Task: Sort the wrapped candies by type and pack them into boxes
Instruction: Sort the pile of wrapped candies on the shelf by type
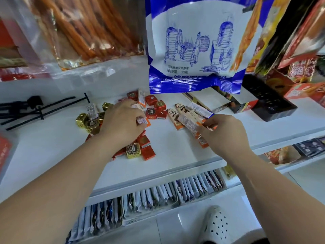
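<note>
Where the candies lie: loose on the white shelf point(175, 150) in front of me, in three kinds, partly mixed.
Orange bars point(177, 112): long flat wrappers, orange and white with brown print, fanned out right of centre, several turned sticker side up.
Right hand point(226, 132): my thumb and fingertips pinch the near ends of a few orange bars, bunched side by side just above the shelf.
Left hand point(123, 124): palm down over the middle of the pile, fingers curled round one labelled bar point(142, 121); its white sticker and orange end show under my fingertips.
Red squares point(151, 100): a cluster just beyond my left hand, reaching into the gap between both hands; more lie under my left wrist near the shelf's front.
Gold squares point(82, 120): grouped left of my left hand, some touching it; one with a round dark emblem sits among the near red ones.
Carton point(244, 107): dark and red, lying on its side at the back right of the shelf, beyond the orange bars.
Black tray point(270, 104): just right of the carton, set at an angle.
Blue-and-white bag point(193, 50): hangs over the back of the shelf, above the red squares and orange bars.
Clear bag of orange sticks point(84, 32): hangs to its left.
Black hooks point(38, 108): lie at the far left of the shelf.
Sachets point(158, 192): packed upright in a row below the shelf's front edge.
White shoe point(218, 224): perforated, on the floor tiles below my right arm.
</note>
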Available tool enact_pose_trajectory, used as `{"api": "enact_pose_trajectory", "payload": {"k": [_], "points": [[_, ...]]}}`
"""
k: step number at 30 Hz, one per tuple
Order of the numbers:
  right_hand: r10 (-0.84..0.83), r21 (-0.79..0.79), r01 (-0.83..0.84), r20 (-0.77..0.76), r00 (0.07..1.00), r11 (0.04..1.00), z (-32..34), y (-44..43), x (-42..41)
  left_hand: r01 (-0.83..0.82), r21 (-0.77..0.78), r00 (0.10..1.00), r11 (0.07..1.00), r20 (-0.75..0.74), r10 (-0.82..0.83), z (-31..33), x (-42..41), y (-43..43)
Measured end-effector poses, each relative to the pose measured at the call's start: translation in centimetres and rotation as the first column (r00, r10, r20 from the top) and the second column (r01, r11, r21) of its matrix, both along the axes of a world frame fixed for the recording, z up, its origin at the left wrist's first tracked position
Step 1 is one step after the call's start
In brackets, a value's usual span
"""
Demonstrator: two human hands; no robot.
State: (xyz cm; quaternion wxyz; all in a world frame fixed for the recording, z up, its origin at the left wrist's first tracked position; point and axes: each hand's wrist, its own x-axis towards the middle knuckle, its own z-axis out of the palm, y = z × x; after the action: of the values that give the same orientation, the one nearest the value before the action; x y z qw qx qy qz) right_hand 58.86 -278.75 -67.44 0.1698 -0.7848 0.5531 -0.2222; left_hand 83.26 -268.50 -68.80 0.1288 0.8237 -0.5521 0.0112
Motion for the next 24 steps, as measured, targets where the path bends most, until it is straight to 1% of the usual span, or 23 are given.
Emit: {"api": "enact_pose_trajectory", "payload": {"k": [3,5,8,9,11,13,15,18,20,22,24], "points": [[0.032,-0.081,-0.037,-0.056,0.998,0.996,-0.7,-0.5,0.4,-0.058,-0.040,0.996,0.998,-0.072,0.055,0.3,0.0,0.0],[0.064,-0.103,-0.068,-0.044,0.997,0.992,-1.2,-0.6,0.7,-0.092,-0.033,0.990,0.995,-0.108,0.088,0.3,-0.1,-0.3],[0.077,-0.108,-0.081,-0.035,0.996,0.991,-1.4,-0.6,1.1,-0.110,-0.007,0.987,0.994,-0.116,0.109,0.3,0.0,-0.8],[0.077,-0.105,-0.081,-0.037,0.996,0.991,-1.4,-0.6,1.1,-0.115,0.011,0.988,0.993,-0.106,0.116,0.4,0.1,-1.0],[0.080,-0.105,-0.085,-0.051,0.995,0.991,-1.3,-0.8,1.1,-0.129,0.033,0.991,0.991,-0.042,0.131,0.4,0.0,-1.4],[0.074,-0.108,-0.081,-0.073,0.995,0.991,-1.2,-0.9,0.9,-0.134,0.004,0.991,0.991,0.029,0.134,0.3,-0.1,-1.5],[0.062,-0.101,-0.069,-0.067,0.996,0.993,-1.1,-1.1,0.6,-0.130,-0.041,0.989,0.991,0.059,0.132,0.5,-0.4,-1.4],[0.056,-0.097,-0.062,-0.061,0.997,0.993,-1.1,-1.4,0.3,-0.075,-0.119,0.996,0.990,0.040,0.080,1.3,-1.4,-1.1],[0.059,-0.087,-0.064,-0.063,0.996,0.994,-1.1,-1.5,0.0,-0.003,-0.147,0.999,0.989,-0.041,-0.003,2.1,-2.9,-1.1],[0.065,-0.040,-0.067,-0.043,0.997,0.997,-1.1,-1.6,-0.3,0.053,-0.101,0.992,0.993,-0.109,-0.064,2.9,-4.9,-1.5],[0.054,0.029,-0.055,0.014,0.998,0.998,-0.9,-1.9,-0.7,0.086,-0.035,0.988,0.996,-0.126,-0.090,2.8,-6.4,-2.6]]}}
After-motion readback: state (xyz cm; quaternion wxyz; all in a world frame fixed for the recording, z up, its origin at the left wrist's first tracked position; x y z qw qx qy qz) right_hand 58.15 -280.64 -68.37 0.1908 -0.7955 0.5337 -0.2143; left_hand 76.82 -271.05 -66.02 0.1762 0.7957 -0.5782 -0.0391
